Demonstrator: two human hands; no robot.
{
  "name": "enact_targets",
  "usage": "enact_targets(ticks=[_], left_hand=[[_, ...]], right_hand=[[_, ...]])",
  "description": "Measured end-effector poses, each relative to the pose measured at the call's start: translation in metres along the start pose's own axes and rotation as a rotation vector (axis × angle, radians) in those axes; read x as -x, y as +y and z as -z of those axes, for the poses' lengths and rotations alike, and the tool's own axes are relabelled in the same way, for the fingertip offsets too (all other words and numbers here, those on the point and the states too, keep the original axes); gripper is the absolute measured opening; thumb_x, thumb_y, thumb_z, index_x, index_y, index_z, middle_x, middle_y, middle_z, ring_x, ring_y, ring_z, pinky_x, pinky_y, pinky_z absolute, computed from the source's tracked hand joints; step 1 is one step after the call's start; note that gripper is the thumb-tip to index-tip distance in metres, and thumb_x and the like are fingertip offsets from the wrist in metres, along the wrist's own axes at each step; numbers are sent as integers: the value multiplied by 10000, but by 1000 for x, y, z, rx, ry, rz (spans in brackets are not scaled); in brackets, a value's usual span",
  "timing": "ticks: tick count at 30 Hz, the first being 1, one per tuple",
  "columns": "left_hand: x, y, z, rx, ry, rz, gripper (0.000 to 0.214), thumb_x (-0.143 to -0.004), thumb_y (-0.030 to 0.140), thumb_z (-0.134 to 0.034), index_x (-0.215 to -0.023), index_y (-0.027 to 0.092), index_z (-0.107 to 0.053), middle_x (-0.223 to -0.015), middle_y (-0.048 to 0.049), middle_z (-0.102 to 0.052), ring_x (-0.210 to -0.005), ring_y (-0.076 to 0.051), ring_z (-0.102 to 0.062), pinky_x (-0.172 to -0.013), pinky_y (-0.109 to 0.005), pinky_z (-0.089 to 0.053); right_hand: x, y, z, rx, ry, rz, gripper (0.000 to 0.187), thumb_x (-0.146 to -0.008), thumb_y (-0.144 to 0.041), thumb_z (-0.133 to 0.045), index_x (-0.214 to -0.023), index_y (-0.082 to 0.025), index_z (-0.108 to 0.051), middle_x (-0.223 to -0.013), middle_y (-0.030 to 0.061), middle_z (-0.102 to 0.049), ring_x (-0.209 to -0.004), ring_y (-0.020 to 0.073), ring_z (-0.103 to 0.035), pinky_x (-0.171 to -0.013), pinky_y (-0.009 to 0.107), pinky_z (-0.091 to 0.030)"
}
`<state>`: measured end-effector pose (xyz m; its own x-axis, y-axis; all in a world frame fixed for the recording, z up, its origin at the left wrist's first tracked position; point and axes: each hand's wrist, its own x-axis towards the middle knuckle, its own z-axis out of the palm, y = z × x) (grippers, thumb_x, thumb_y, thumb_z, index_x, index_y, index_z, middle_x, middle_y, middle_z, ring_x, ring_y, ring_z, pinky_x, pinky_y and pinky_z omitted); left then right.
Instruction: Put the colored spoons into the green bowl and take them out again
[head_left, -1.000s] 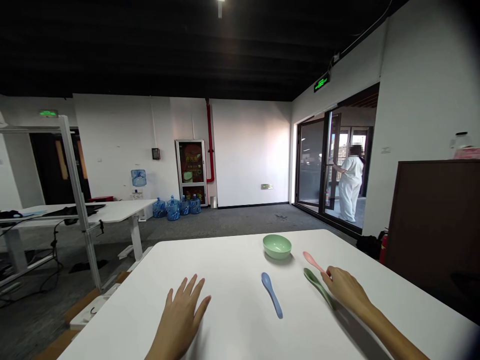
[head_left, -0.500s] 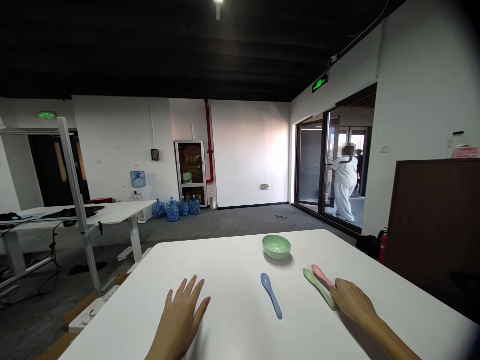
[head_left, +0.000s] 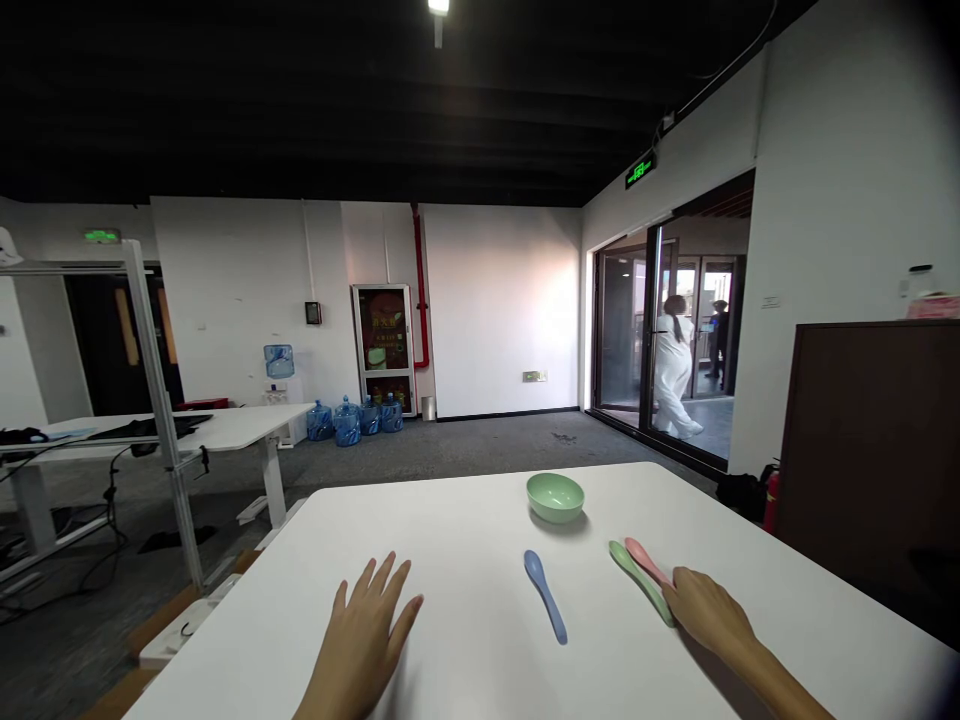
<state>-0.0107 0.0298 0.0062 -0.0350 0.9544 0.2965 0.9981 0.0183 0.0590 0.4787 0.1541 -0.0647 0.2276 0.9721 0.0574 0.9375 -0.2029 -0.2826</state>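
Observation:
My right hand is closed on the handle of a pink spoon, hiding the handle's end. Just left of that spoon, nearly parallel to it, a green spoon lies on the white table. A blue spoon rests farther left, its bowl end pointing away from me. Beyond the spoons stands a green bowl, upright with nothing seen inside. On the left side of the table, my left hand is open, fingers spread, holding nothing; the blue spoon is the thing nearest to it.
A second white table with a metal frame post is on the left. Several blue water bottles stand by the far wall. At right is a dark brown cabinet. A person in white is beyond the glass door.
The hands, spoons and bowl keep the same arrangement; the whole view has shifted slightly. Behind the glass door, the person in white has moved left and turned.

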Motion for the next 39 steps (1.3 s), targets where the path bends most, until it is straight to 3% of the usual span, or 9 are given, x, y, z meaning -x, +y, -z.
enact_targets(ticks=[13,21,24,26,30,34,39], left_hand=[[-1,-1,-2,2,9,-9,572,-1028,505,-362,-1532,283,-516,-1656,-76,-468,-1553,-351,-377,-1235,-632,-354],[0,0,1,9,9,-16,570,-1030,499,-359,-1530,279,-520,-1653,-78,-471,-1551,-353,-381,-1233,-636,-354],[0,1,4,-7,-2,-15,571,-1035,492,-350,-1541,277,-505,-1661,-74,-458,-1556,-351,-369,-1237,-627,-353],[0,2,5,-12,-3,-15,570,-1036,489,-351,-1543,278,-502,-1663,-74,-457,-1558,-350,-366,-1238,-627,-353],[1,3,6,-26,-6,-13,570,-1041,489,-336,-1547,280,-496,-1665,-68,-454,-1561,-345,-361,-1242,-621,-349],[1,4,6,-17,1,-8,564,-1040,490,-345,-1540,285,-504,-1662,-71,-459,-1559,-343,-365,-1241,-624,-349],[-1,2,4,-19,10,-11,561,-1036,488,-353,-1534,284,-513,-1653,-73,-473,-1553,-344,-378,-1236,-625,-354]], right_hand=[[7,-8,11,29,29,1,412,-983,-302,-348,-821,-175,-705,-928,168,-720,-802,263,-667,-662,335,-394],[11,-28,18,21,93,54,509,-1028,-476,-352,-893,-191,-752,-944,164,-736,-793,270,-665,-666,329,-392],[8,-36,15,7,67,70,436,-1010,-431,-408,-1042,-201,-777,-964,160,-749,-797,273,-679,-659,317,-381],[5,-39,12,16,38,88,419,-977,-329,-439,-1239,-213,-745,-989,152,-760,-834,277,-694,-657,305,-372],[-2,-41,3,65,-22,104,689,-883,-182,-465,-1570,-231,-501,-1042,142,-776,-932,298,-718,-678,304,-379],[-7,-40,-4,76,-68,102,797,-849,-130,-441,-1640,-208,-380,-1114,159,-772,-955,314,-731,-689,324,-399],[-4,-45,-3,72,-49,112,741,-865,-132,-427,-1605,-147,-410,-1120,182,-767,-979,320,-726,-705,329,-404]])
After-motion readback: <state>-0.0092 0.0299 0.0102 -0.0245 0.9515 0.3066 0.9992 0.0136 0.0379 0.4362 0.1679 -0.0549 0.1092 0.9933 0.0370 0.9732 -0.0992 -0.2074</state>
